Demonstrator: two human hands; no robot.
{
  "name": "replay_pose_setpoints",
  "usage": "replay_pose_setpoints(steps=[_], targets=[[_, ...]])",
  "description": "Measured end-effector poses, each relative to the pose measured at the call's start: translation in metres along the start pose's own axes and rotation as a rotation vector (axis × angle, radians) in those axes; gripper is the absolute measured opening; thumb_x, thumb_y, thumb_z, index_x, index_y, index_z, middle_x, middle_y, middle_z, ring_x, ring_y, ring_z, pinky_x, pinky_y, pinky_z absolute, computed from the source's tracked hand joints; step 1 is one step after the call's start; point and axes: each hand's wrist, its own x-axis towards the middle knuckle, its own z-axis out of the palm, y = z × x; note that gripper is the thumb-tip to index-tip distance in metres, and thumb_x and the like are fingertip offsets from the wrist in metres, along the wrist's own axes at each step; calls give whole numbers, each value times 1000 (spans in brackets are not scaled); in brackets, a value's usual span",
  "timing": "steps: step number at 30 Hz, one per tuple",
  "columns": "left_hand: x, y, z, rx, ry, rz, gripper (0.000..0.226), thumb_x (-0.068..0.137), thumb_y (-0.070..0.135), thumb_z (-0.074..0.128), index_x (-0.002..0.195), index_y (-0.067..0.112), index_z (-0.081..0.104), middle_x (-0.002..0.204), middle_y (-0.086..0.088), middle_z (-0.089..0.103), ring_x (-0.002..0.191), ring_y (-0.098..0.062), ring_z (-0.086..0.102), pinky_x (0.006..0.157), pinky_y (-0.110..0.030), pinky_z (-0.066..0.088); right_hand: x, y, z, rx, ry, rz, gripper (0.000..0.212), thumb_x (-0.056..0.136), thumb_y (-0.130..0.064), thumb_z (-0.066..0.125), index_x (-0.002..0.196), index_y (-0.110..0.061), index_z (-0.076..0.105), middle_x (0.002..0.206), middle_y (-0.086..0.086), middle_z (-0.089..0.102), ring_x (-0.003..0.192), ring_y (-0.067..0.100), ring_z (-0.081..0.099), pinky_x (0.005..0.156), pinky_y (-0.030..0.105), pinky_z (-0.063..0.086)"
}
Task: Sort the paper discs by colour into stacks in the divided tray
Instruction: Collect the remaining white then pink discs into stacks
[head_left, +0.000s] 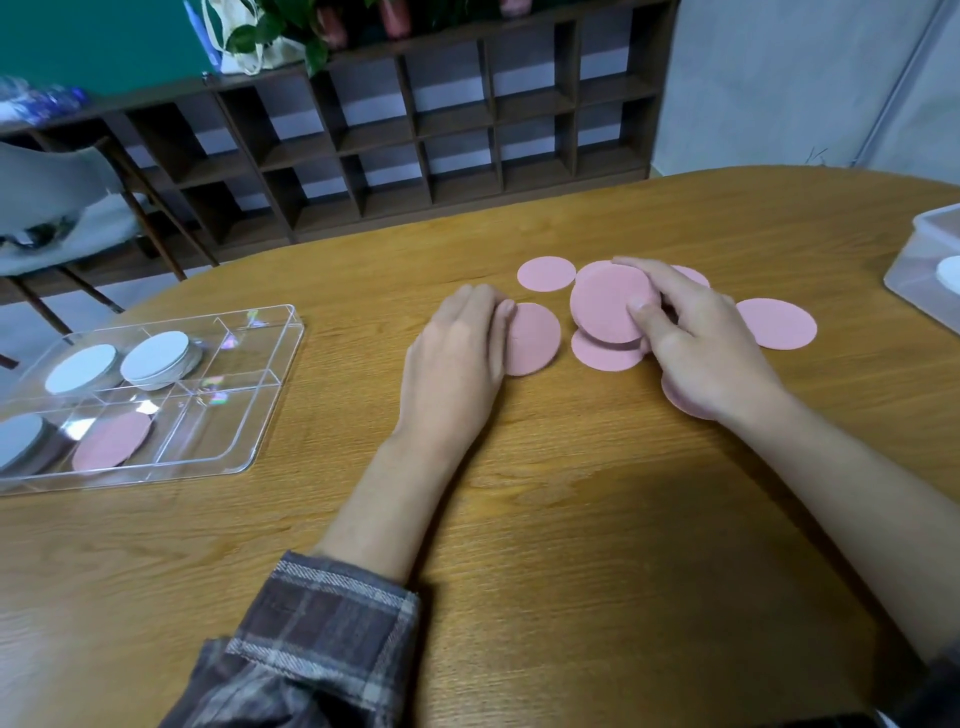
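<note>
The white round paper discs look sorted: two stacks of them (80, 368) (156, 357) sit in the far compartments of the clear plastic divided tray (283, 358) at my left, and a greyer stack (18, 441) sits in a near compartment at the picture's edge. Beside that one, a single pink paper disc (111, 439) lies in its own compartment, so the pink stack is barely begun.

The rest of the pinks are out on the wooden bench (571, 519), well apart from the tray. My right hand (706, 343) has thumb and fingers curled round a small pile of pink discs (608, 304), tilted up off the bench. My left hand (457, 358) lies flat with straight fingers, its tips resting on a loose pink disc (535, 340). More loose ones lie around (546, 273) (776, 323) (608, 356), and one is partly under my right wrist.

I judge the job past halfway: what is left is gathering these pinks and setting them on the one in the tray.
</note>
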Motion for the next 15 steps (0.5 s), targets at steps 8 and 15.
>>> replay_pose_setpoints(steps=[8, 15], targets=[[-3, 19, 10, -384, 26, -90, 12, 105, 11, 57, 102, 11, 69, 72, 4, 66, 64, -14, 62, 69, -31, 52, -1, -2, 4, 74, -73, -41, 39, 108, -22, 42, 139, -40, 58, 106, -25, 63, 88, 1, 53, 86, 28, 41], [-4, 27, 17, -448, 28, -216, 22, 89, 12, 76, 109, 20, 78, 81, 1, 72, 67, -11, 69, 73, -34, 61, -3, -6, 5, 169, -101, -50, 36, 109, -30, 37, 132, -43, 63, 76, -3, 63, 69, 4, 57, 73, 27, 49]])
